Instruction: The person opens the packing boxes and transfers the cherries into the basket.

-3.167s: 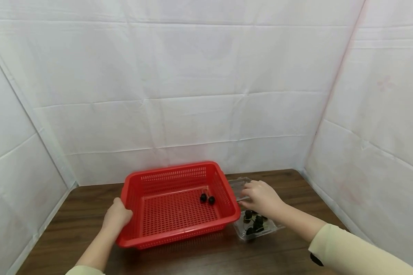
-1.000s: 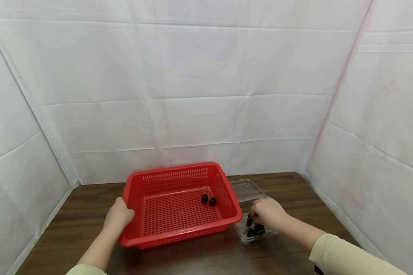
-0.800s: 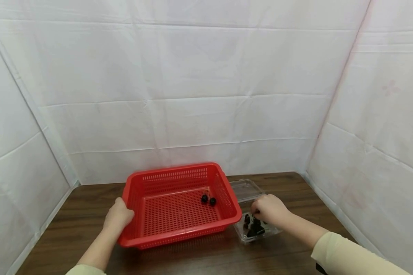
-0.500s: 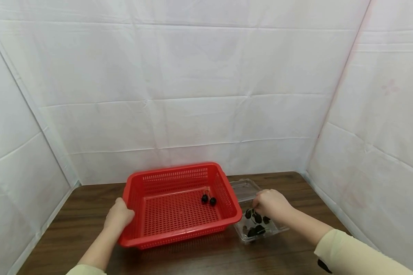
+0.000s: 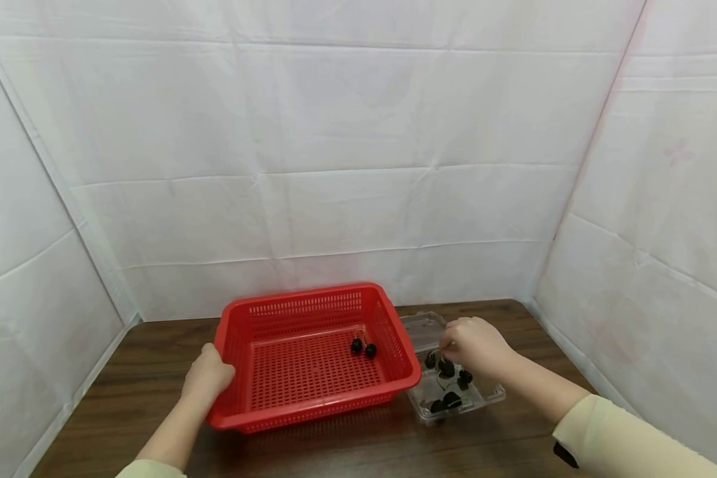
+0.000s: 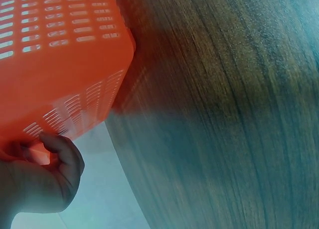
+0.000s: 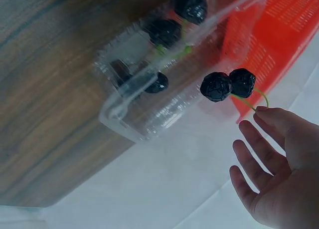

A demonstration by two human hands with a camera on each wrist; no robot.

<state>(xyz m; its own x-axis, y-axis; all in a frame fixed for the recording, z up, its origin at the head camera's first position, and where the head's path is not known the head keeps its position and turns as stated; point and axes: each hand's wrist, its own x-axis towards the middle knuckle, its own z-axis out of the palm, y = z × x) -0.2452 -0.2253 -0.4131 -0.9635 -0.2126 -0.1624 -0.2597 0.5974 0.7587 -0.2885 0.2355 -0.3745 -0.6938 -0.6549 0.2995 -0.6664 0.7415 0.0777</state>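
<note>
My left hand [image 5: 208,378] grips the left rim of a red perforated plastic basket [image 5: 287,417], its fingers curled round the edge in the left wrist view. A pair of dark cherries [image 5: 356,345] lies inside, near the basket's right end. My right hand [image 5: 477,344] is over a clear plastic clamshell box [image 5: 484,400], right of the basket. Between thumb and index finger it pinches the green stems of two black, wrinkled cherries [image 7: 216,87], which hang above the box in the right wrist view; the other fingers are spread. Several more cherries [image 5: 452,399] lie in the box.
The clamshell's open lid [image 5: 425,332] lies behind its base, towards the back edge of the brown wooden table [image 5: 352,451]. White cloth walls [image 5: 334,199] enclose the table at the back and sides. The basket's right rim stands right beside the clear box.
My right hand has risen slightly from the box, drawing up a pair of cherries by the stems. The cherries left in the box show more openly. The left hand and basket stay in place.
</note>
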